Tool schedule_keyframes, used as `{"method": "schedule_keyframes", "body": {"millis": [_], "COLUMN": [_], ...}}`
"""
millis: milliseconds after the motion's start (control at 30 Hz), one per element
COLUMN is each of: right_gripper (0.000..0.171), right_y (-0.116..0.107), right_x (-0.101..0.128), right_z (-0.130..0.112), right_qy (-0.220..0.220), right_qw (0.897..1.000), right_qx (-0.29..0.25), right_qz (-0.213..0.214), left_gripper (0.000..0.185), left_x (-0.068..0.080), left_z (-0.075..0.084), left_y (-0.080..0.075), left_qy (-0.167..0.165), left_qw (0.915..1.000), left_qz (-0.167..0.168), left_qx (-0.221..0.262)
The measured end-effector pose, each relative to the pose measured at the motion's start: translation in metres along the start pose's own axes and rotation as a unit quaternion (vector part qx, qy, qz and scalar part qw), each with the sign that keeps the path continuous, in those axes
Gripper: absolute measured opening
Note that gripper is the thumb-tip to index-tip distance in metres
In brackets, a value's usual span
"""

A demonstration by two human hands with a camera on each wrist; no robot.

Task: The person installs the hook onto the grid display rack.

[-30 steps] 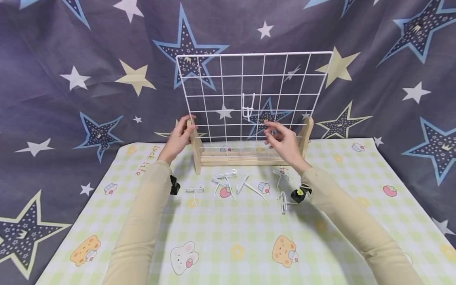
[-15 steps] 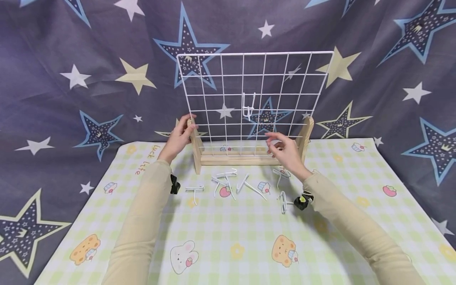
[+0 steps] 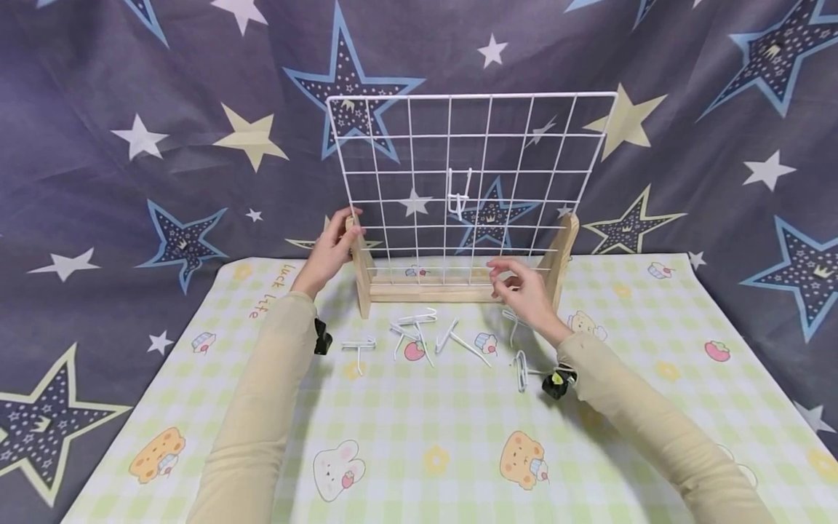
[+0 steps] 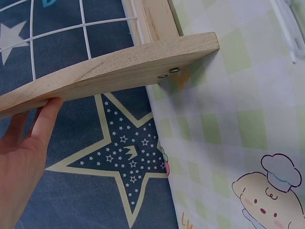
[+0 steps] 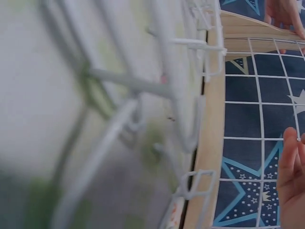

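— Bracing the stand: where is the left hand (image 3: 329,251)?
— Gripping the left wooden upright (image 3: 358,266) of the wire grid panel (image 3: 468,182).
— And the right hand (image 3: 524,289)?
— Empty, fingers loosely curled, above loose white wire hooks (image 3: 419,335) just below its fingertips. Advisable: keep the upright steady and pinch one hook by its shank.
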State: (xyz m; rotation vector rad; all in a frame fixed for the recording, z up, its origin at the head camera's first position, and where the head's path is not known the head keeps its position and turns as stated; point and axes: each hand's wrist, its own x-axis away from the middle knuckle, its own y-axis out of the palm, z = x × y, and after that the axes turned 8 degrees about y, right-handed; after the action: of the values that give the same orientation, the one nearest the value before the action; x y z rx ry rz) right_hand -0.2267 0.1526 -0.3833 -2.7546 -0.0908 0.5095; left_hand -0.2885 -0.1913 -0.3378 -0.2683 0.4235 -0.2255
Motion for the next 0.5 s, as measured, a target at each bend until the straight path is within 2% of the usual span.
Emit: {"method": "schedule_keyframes", "body": {"millis": [267,500], "right_gripper": [0.028,0.032], "right_y": [-0.003,-0.01], "right_x": [-0.001,0.004], "right_z": [0.048,0.059], "right_qy": [-0.014,0.01], "right_qw": [0.999,0.997], "right_qx": [0.033,0.073], "right_qz": [-0.02,-0.022], "left_gripper": [0.043,0.042], "left_x": [-0.007,-0.009], "left_z": [-0.027,-0.032], "left_y": [-0.003,-0.004], "left_qy": [0.008,0.016], "left_qw": [1.0,0.9997], "left_qz": [0.004,0.015], "left_qx": [0.002,-0.006]}}
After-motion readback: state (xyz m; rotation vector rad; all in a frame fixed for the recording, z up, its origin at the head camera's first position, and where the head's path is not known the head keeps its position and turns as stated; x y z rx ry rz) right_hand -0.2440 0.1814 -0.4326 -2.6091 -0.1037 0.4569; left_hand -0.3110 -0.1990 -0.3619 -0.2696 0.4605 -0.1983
